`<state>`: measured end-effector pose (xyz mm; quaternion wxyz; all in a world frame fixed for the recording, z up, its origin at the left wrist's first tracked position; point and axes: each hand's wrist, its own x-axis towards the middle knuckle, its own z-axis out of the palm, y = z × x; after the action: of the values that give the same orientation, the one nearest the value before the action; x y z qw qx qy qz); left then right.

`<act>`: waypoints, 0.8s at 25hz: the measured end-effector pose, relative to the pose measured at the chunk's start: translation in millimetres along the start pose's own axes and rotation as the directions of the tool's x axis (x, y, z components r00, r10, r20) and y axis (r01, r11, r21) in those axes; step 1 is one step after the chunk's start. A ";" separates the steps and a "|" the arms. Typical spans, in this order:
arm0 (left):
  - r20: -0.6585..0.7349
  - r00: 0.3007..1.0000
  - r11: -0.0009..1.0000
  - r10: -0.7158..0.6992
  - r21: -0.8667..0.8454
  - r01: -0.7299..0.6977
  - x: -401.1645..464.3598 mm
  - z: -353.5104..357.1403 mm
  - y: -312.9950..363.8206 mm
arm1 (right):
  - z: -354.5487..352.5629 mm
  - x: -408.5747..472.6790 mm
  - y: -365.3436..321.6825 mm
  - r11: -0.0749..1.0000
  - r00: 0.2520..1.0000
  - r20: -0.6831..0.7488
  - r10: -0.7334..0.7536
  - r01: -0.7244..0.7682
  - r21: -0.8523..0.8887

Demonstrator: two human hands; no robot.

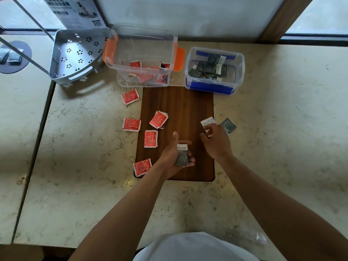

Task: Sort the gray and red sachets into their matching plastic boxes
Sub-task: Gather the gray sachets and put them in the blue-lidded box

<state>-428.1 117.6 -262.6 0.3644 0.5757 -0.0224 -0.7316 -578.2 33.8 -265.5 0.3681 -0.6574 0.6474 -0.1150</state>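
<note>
My left hand (172,157) lies palm up over the wooden board (180,102) and holds a small stack of gray sachets (182,155). My right hand (216,142) pinches a gray sachet (207,122) at the board's right edge. Another gray sachet (228,125) lies just right of it on the counter. Several red sachets (158,119) are scattered on the board's left side and the counter beside it. The orange-clipped clear box (141,53) holds red sachets. The blue-clipped clear box (214,70) holds gray sachets.
A gray perforated corner basket (75,55) stands left of the orange-clipped box. A printed carton (75,12) leans behind it. A dark round disc (15,57) with two small packets lies at the far left. A seam splits the marble counter on the left.
</note>
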 end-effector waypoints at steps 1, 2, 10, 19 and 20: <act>-0.006 1.000 1.000 0.002 -0.004 -0.002 2.4 1.0 2.4 | -0.5 9.1 3.3 0.998 0.998 -0.040 0.052 -0.054 -0.045; -0.014 1.000 1.000 0.002 -0.006 -0.002 5.1 1.7 3.9 | -0.2 16.8 5.8 0.990 0.995 -0.057 0.087 -0.093 -0.104; -0.042 0.999 0.999 -0.005 -0.054 0.003 13.1 2.2 4.0 | -0.9 26.6 10.5 0.923 0.990 -0.139 -0.012 -0.043 -0.383; -0.069 0.997 0.999 -0.022 -0.043 0.019 4.0 4.1 -2.7 | -13.6 -8.8 6.7 0.982 0.986 0.160 0.048 -0.076 0.172; -0.071 0.997 0.999 -0.026 -0.040 0.023 1.9 4.4 -3.5 | -15.1 -16.0 5.0 0.979 0.979 0.205 0.021 -0.062 0.196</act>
<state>-433.8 117.3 -264.3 0.3671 0.5945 0.0118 -0.7153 -593.6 44.3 -252.9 0.4986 -0.6115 0.6054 -0.1050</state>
